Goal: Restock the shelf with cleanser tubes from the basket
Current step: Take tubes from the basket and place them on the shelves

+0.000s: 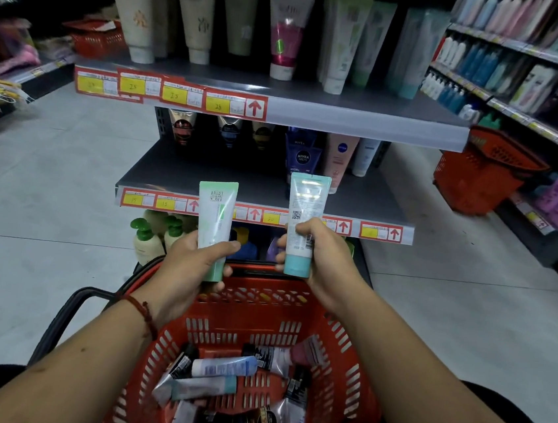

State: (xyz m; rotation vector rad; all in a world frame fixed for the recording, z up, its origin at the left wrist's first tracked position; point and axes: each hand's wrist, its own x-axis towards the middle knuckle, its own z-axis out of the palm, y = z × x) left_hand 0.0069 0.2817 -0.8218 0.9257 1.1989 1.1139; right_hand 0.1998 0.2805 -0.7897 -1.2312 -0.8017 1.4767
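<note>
So both hands are up in front of the shelving, one tube each. The left hand (193, 264) has its fingers and thumb wrapped round the lower half of a pale green tube (216, 218), held upright with the cap end down. The right hand (324, 261) grips a white-and-teal tube (306, 214) the same way, teal cap at the bottom, barcode side facing the camera. The two tubes are apart from each other, and both are in the air just in front of the middle shelf (205, 176), not on it. That shelf has a row of tubes at the back, including blue Nivea Men tubes (302, 158) right behind the teal one. The top shelf (316, 101) has bigger tubes standing cap down. Right below the hands is the red basket (346, 342), with a jumble of cleanser tubes (219, 370) lying flat in the bottom. The left wrist has a red string bracelet (144, 314). Another red basket (481, 170) is over by the right-hand shelving, and green-pump bottles (142, 235) stand on the bottom shelf
</note>
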